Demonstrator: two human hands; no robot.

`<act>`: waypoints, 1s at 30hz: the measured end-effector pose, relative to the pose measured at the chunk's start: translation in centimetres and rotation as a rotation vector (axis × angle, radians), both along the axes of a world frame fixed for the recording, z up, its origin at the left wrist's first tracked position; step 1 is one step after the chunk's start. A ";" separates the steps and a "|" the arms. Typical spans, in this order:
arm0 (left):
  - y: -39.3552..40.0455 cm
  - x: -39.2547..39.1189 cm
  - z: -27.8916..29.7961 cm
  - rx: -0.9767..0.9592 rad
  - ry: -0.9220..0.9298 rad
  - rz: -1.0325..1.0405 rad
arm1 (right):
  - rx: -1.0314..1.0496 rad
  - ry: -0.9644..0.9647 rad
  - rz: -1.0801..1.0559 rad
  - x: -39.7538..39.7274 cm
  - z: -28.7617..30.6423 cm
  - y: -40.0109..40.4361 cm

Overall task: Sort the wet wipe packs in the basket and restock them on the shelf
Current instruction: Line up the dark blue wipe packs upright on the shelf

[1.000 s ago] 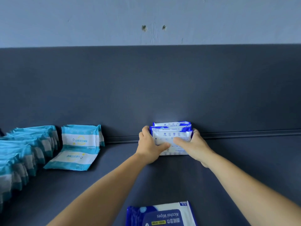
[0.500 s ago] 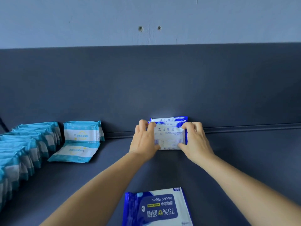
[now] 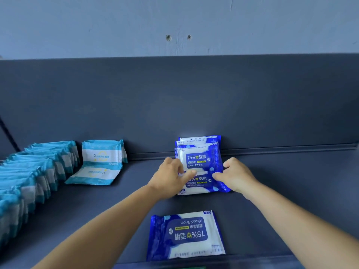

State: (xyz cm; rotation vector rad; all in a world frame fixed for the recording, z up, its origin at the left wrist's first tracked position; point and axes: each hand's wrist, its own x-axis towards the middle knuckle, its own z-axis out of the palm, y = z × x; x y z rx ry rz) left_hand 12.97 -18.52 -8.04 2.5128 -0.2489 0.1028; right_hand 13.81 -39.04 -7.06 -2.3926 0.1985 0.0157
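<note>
Both hands at rear of dark shelf (image 3: 272, 220), on blue alcohol wipe packs. Upright packs (image 3: 202, 159) stand w/ label facing fwd, leaning on back panel (image 3: 174, 103); more blue packs stacked behind. Another pack (image 3: 204, 184) lies tilted at their foot, front label up. Left hand (image 3: 171, 178) fingers curled, thumb pinching that tilted pack's left edge; right hand (image 3: 236, 175) pinching its right edge. Nearer front edge, one more blue pack (image 3: 185, 234) flat, print upside down, apart from hands. Far left: row of teal packs (image 3: 29, 183) standing on edge; beside it a teal pack (image 3: 102, 155) upright against panel, another teal one (image 3: 93, 174) flat in front.
</note>
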 end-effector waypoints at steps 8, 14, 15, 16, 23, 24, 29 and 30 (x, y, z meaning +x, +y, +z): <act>-0.7 -0.1 -0.1 -0.157 0.287 0.148 | 0.010 0.061 0.082 -0.1 -0.4 0.7; -1.7 -0.9 1.2 -0.171 0.241 0.143 | 0.021 -0.053 0.092 0.2 -0.8 0.7; -1.9 -0.8 1.4 -0.137 0.170 0.138 | 0.027 -0.080 0.080 0.3 -0.8 0.6; -2.2 -0.7 1.5 -0.114 0.102 0.134 | 0.036 -0.100 0.062 0.5 -0.8 0.5; -3.0 0.9 0.6 -0.027 0.136 0.273 | -0.003 -0.116 -0.031 2.1 -1.3 -0.4; -2.9 1.1 0.4 -0.109 0.174 0.276 | 0.038 -0.113 -0.016 2.2 -1.4 -0.5; -3.5 1.4 0.1 -0.507 0.171 0.257 | 0.295 -0.085 -0.014 3.0 -1.5 -0.9; -3.5 1.3 0.2 -0.518 0.137 0.245 | 0.360 -0.090 -0.013 3.1 -1.5 -1.0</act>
